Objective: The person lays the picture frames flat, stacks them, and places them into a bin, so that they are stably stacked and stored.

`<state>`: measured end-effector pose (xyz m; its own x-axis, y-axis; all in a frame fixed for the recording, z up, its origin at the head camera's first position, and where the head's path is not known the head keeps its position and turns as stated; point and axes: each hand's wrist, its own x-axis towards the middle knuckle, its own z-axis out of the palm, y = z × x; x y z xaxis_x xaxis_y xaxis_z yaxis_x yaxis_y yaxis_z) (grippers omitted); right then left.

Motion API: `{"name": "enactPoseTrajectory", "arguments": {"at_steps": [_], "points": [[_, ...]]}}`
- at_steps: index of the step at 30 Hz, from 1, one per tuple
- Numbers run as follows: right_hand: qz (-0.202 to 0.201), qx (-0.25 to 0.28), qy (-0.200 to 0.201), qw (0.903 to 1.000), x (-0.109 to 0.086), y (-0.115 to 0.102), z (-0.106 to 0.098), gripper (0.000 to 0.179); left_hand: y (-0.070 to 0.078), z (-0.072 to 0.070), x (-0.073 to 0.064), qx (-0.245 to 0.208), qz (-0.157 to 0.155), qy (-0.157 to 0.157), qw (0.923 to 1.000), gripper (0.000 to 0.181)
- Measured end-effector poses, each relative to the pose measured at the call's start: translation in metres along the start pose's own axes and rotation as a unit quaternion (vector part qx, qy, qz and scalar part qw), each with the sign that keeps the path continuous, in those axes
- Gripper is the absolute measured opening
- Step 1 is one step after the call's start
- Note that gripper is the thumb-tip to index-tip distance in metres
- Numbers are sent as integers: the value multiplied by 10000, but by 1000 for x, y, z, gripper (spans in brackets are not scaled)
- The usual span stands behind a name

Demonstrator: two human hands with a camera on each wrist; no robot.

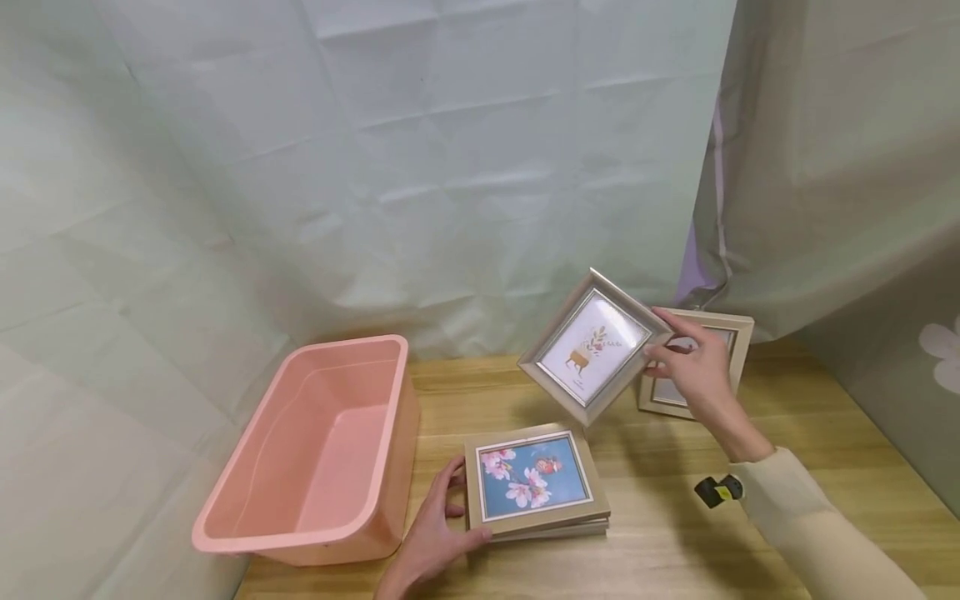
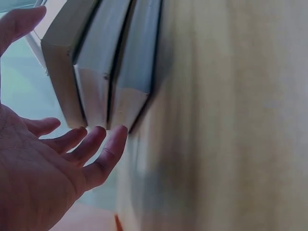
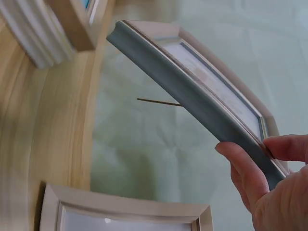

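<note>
My right hand (image 1: 701, 371) pinches a silver-beige picture frame (image 1: 592, 346) by its right corner, thumb on the front. The frame is tilted in the air above the table; its print shows a deer with leaves. My left hand (image 1: 435, 537) is at the left side of a stack of picture frames (image 2: 115, 86). Its fingertips touch the frames' edges, and its thumb lies by the near corner. On top of the stack, a picture frame (image 1: 532, 483) shows pink blossoms on blue. Behind my right hand stands another picture frame (image 1: 738, 354), partly hidden.
A pink plastic tub (image 1: 397, 433) sits left of the stack, close to my left hand. Pale cloth (image 1: 480, 183) hangs behind the wooden table (image 1: 667, 533). A grey curtain (image 1: 840, 208) hangs at the right. A black strap piece (image 1: 717, 491) is at my right wrist.
</note>
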<state>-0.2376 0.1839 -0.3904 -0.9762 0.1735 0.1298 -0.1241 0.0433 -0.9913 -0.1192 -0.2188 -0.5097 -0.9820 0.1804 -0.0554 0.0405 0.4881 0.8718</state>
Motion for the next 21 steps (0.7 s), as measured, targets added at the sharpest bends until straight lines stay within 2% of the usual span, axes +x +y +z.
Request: {"name": "enactPoseTrajectory", "arguments": {"at_steps": [8,12,17,21], "points": [[468,1124,-9,9926,-24,-6,1,71,15,-1,-1,418,347,656,9964,120],[686,1504,34,9862,-40,-7,5,74,24,-1,0,351,579,911,9935,113],[838,1566,55,9841,-58,-7,10,74,35,1,3,53,844,905,9923,104],[951,1634,113,9819,-71,-6,16,72,42,2,8,-608,880,718,9917,98]]}}
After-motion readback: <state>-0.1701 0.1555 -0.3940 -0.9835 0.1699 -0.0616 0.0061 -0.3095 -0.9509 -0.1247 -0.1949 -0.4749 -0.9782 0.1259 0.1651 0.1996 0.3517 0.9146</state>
